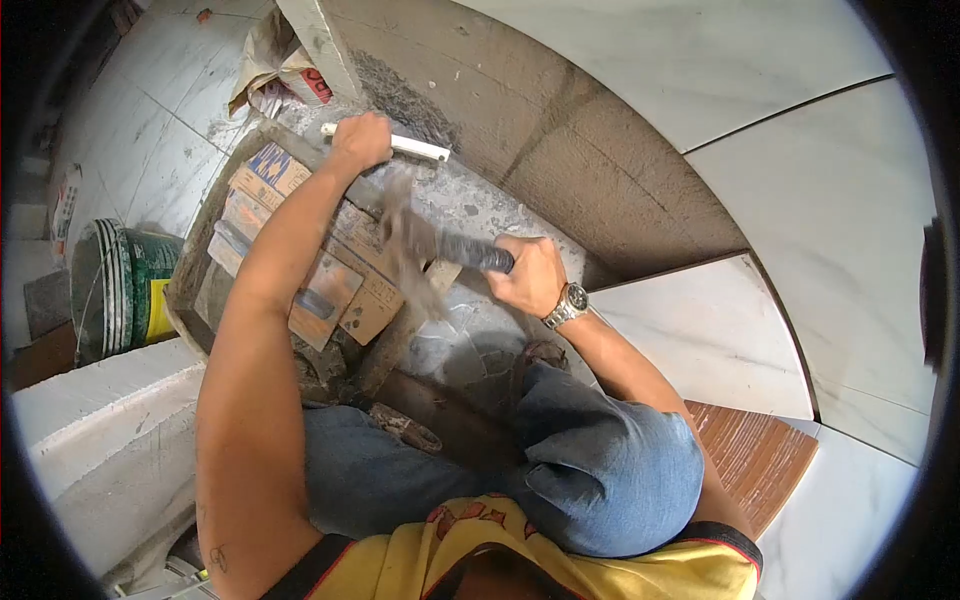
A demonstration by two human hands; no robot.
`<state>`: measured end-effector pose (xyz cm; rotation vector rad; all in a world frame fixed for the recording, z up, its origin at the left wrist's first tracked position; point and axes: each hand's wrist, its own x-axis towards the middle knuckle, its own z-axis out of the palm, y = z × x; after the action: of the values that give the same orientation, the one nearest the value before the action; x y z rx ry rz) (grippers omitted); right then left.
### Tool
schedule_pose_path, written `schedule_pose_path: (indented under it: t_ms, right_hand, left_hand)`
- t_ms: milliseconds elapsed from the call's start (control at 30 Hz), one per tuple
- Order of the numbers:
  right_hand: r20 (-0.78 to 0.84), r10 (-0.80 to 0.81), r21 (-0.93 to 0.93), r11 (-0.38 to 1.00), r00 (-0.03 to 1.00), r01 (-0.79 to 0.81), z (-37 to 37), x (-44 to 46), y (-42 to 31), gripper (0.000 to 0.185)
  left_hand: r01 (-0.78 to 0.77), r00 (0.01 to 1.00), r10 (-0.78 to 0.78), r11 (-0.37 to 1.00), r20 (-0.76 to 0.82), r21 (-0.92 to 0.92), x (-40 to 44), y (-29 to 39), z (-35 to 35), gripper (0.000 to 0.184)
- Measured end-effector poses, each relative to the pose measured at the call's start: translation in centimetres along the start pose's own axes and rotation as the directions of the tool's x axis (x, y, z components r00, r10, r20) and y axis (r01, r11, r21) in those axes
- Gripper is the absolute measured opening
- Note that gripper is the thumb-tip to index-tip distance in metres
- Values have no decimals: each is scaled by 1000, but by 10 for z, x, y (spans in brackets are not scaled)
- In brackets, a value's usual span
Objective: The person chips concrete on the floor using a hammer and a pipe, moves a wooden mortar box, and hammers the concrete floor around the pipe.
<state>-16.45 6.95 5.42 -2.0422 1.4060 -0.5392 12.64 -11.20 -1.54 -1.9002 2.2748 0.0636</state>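
Observation:
My left hand (363, 140) is closed around a narrow white bar (418, 148) near the foot of the rough grey wall. In my right hand (532, 276), which has a watch at the wrist, is the dark handle of a hammer (465, 250). The hammer's head is smeared by motion and lies over the cardboard pieces, below and right of my left hand. Flattened cardboard (345, 275) lies under my left forearm, with grey tool-like pieces on it.
A green bucket (145, 285) stands at the left, beside a mortar-stained tray (185, 270). A torn bag (275, 75) sits at the upper left. White marbled tiles (715, 330) and a brown wood-patterned tile (750, 455) are at the right. A concrete ledge (110, 395) runs at lower left.

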Motion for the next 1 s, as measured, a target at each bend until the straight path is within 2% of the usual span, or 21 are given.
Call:
schedule_pose_path:
  t_ms: [33, 133, 167, 267, 300, 400, 533, 733, 833, 933, 1000]
  right_hand:
    - [-6, -68, 4, 998, 998, 68, 0, 1, 2, 26]
    - [115, 21, -283, 959, 993, 12, 18, 25, 50, 27]
    - [133, 302, -351, 905, 944, -241, 28, 36, 69, 28]
    - [196, 194, -319, 940, 961, -125, 26, 19, 67, 28]
    - [207, 226, -259, 951, 952, -169, 27, 11, 55, 26]
    - [126, 110, -142, 986, 986, -92, 23, -9, 36, 25]
    - [99, 122, -59, 991, 988, -117, 13, -10, 23, 23]
    - [110, 174, -38, 985, 979, -171, 6, -2, 15, 21]
    - [61, 86, 23, 996, 994, -88, -9, 0, -4, 21]
    - [43, -17, -31, 999, 999, 19, -4, 6, 4, 22]
    - [58, -11, -119, 993, 998, 18, 0, 20, 14, 22]
  left_hand:
    - [-12, 1000, 12, 1000, 8, 9, -1, 0, -2, 22]
    - [-22, 999, 22, 1000, 24, 20, -2, -2, -7, 23]
    - [-14, 1000, 14, 1000, 23, 13, -3, -1, -6, 24]
    - [-16, 999, 15, 999, 44, 30, 2, -4, 2, 24]
    - [-24, 999, 23, 999, 40, 25, 0, -5, 3, 23]
    - [-6, 1000, 6, 1000, 27, -5, -7, -5, 1, 22]
    - [24, 1000, -24, 999, 7, -26, -10, -3, -13, 22]
    - [47, 998, -46, 998, 35, -43, -16, -8, -17, 26]
    - [64, 998, -64, 995, -1, -73, -15, -10, -16, 26]
    - [85, 996, -84, 995, 13, -59, -11, -12, -12, 25]
    - [88, 996, -86, 995, 32, -57, -6, -13, -10, 25]
